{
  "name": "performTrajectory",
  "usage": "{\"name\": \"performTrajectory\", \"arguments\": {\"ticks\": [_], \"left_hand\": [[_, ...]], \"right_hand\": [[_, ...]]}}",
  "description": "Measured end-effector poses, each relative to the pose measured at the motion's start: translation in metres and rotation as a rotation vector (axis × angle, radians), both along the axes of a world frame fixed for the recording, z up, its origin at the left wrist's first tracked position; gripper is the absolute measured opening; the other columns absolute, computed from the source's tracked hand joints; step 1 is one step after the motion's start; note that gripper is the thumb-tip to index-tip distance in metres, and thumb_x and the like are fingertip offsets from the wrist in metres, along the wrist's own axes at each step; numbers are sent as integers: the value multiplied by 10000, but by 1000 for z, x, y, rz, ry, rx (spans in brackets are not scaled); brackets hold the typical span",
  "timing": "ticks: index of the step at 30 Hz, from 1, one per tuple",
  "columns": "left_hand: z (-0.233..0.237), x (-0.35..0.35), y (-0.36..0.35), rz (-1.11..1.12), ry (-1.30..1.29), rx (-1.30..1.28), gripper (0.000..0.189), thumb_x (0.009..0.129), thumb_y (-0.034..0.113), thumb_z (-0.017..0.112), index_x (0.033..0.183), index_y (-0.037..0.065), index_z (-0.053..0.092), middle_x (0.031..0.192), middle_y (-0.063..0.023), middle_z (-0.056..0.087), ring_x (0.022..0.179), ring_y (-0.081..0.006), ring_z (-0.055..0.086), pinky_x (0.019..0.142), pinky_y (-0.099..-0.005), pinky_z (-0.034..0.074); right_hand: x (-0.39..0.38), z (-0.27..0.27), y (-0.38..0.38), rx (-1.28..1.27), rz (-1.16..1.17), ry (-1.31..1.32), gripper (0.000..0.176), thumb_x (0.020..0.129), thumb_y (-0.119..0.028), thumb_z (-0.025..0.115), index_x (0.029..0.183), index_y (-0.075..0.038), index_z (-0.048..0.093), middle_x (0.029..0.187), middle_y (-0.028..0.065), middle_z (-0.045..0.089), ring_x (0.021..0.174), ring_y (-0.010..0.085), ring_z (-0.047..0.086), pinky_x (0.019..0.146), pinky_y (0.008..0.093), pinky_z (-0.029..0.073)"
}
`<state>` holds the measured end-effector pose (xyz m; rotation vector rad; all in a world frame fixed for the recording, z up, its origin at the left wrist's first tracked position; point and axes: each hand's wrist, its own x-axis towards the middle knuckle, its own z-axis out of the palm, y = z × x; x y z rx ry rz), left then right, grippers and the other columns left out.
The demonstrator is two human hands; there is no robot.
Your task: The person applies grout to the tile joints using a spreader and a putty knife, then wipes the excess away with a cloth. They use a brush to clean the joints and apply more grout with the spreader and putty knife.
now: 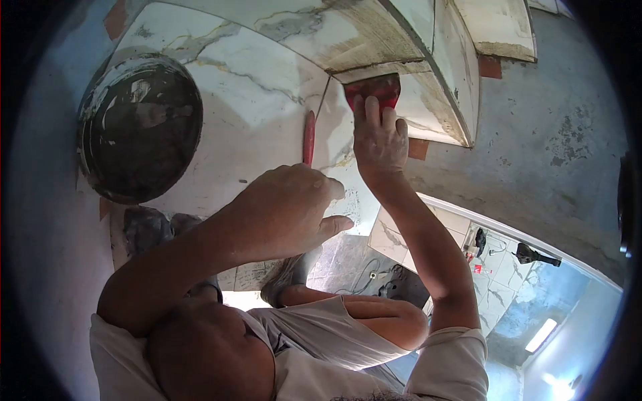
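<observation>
My right hand (381,144) grips a red flat scraper (378,92) and presses it to the marble-patterned tile step, at the corner under a grout-smeared edge. Its fingers lie over the red blade. My left hand (294,207) is held over the tiled surface, fingers loosely bent and thumb apart, with nothing seen in it. Just beyond it, a tool with a red handle (309,137) lies on the white veined tile (247,87); its lower end is hidden behind the hand. To the left sits a round dark tub (140,130) of grey wet mix, its rim smeared.
Raised tile steps (455,73) with cement-streaked edges rise at upper right. A rough grey wall (535,100) stands beyond. Below, a floor (495,294) holds a bottle, a cable and dark tools. My bent knee (401,324) is close under my right arm.
</observation>
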<state>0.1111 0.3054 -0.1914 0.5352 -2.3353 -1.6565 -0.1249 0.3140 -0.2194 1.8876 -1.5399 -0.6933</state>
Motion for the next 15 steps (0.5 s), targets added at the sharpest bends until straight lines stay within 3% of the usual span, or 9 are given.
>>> {"name": "performTrajectory", "arguments": {"ticks": [2, 9, 13, 15], "left_hand": [[-1, 0, 0, 1, 0, 10, 364, 849, 333, 666, 993, -1, 653, 904, -170, 675, 873, -350, 638, 802, -427, 480], [-2, 5, 0, 2, 16, 5, 345, 850, 295, 665, 1008, -10, 643, 911, -177, 674, 830, -338, 654, 754, -409, 499], [-9, 13, -4, 11, -17, 90, 366, 835, 287, 678, 1034, -19, 642, 919, -182, 681, 805, -327, 670, 727, -391, 513], [-13, 9, -3, 68, 19, 119, 307, 830, 299, 683, 797, -4, 641, 726, -181, 654, 769, -366, 651, 726, -468, 488]], "right_hand": [[5, 3, 0, -98, 201, -92, 466, 792, -184, 573, 1256, -145, 587, 1060, 11, 509, 826, 180, 490, 634, 323, 427], [-53, -9, -15, -148, 249, -62, 479, 799, -180, 560, 1277, -199, 587, 1113, 1, 509, 830, 179, 495, 620, 324, 414], [-70, -6, 36, -68, 48, -58, 549, 791, -206, 543, 1340, -186, 530, 1137, 5, 502, 861, 184, 490, 647, 325, 410], [-51, 5, 39, -88, 116, -89, 557, 786, -204, 543, 1342, -174, 528, 1138, 8, 502, 854, 188, 489, 650, 322, 411]]}}
